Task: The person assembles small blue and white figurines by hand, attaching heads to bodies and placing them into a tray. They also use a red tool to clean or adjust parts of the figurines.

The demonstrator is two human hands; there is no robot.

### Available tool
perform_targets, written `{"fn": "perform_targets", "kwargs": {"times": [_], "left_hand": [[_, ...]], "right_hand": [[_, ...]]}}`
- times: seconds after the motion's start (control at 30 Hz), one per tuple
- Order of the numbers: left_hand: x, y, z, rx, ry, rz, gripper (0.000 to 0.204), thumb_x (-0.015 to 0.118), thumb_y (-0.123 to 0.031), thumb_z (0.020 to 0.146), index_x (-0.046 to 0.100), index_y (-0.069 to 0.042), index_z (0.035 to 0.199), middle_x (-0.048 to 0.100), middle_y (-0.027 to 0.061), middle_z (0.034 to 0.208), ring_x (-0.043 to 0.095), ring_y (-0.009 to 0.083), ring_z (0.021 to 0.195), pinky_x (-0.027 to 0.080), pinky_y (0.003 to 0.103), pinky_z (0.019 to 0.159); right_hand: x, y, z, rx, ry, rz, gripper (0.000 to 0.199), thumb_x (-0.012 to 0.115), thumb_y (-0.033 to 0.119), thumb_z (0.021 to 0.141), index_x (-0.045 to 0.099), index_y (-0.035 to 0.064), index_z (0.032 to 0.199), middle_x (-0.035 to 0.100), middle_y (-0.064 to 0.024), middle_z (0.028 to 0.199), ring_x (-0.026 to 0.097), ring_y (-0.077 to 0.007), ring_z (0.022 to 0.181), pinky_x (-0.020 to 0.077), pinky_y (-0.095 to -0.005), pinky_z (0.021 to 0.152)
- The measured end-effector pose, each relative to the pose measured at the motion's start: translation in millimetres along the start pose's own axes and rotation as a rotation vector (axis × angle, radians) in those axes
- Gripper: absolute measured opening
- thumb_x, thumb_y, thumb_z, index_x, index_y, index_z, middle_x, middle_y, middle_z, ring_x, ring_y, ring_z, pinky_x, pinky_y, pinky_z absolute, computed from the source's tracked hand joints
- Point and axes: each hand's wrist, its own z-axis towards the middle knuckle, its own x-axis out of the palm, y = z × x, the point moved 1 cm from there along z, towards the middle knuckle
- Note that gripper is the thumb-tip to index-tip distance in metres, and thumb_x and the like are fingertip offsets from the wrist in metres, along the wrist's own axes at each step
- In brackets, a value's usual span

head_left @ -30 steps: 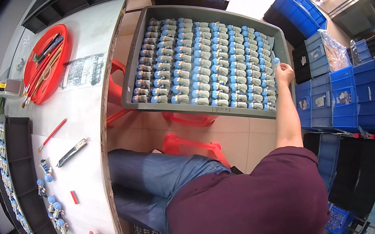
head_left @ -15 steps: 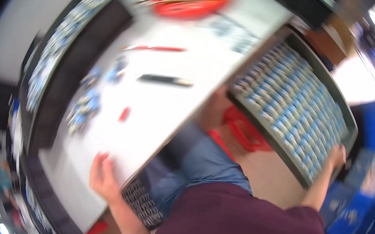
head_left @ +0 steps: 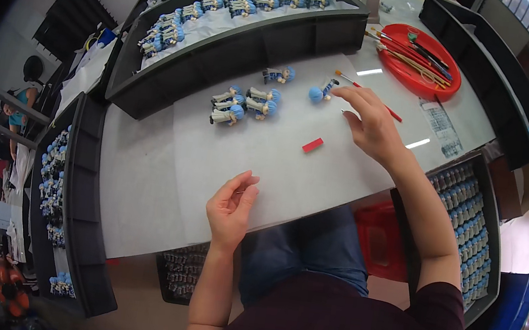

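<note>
My right hand (head_left: 373, 127) is over the white tabletop, fingers curved and thumb apart from them. Its fingertips come close to a small blue-haired figurine (head_left: 317, 94) lying on its side; a tiny pale glint shows by the thumb. My left hand (head_left: 231, 207) hovers at the table's near edge, thumb and fingers pinched; what sits between them, if anything, is too small to name. Several similar figurines (head_left: 260, 108) lie grouped left of centre, with a single figurine (head_left: 279, 75) just beyond. A small red block (head_left: 312, 145) rests between my hands.
A black crate (head_left: 240, 48) of figurines stands along the back, another crate (head_left: 82, 208) at left. The red dish (head_left: 398, 39) holds brushes and tools; a red-handled brush (head_left: 380, 101) lies nearby. A tray (head_left: 493, 252) of blue-topped pieces sits low at right. Another black crate (head_left: 484, 67) stands back right.
My right hand has left the tray at the right and come over the table beside the figurine. The view has swung round. The dark stick on the table is no longer visible.
</note>
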Motion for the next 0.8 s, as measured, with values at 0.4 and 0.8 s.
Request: {"fn": "perform_targets", "kwargs": {"times": [0.4, 0.8], "left_hand": [[-8.5, 1.4, 3.4, -0.010, -0.050, -0.151, 0.029, 0.052, -0.007, 0.091, 0.054, 0.002, 0.118, 0.060, 0.0121, 0.111, 0.058, 0.0149, 0.095, 0.047, 0.026, 0.083], [-17.3, 2.8, 9.3, -0.129, -0.116, -0.498, 0.028, 0.054, -0.012, 0.092, 0.053, 0.002, 0.117, 0.061, 0.0071, 0.103, 0.057, 0.0107, 0.092, 0.045, 0.024, 0.083]], "right_hand": [[60.4, 70.6, 25.5, 0.559, 0.387, 0.948, 0.052, 0.064, 0.015, 0.084, 0.042, 0.0046, 0.130, 0.065, -0.0104, 0.092, 0.062, -0.0191, 0.091, 0.0478, -0.0294, 0.075], [100.4, 120.9, -29.1, 0.753, 0.330, 1.286, 0.052, 0.060, 0.023, 0.089, 0.037, 0.0030, 0.131, 0.063, -0.0093, 0.093, 0.059, -0.0129, 0.089, 0.0486, -0.0260, 0.077]]}}
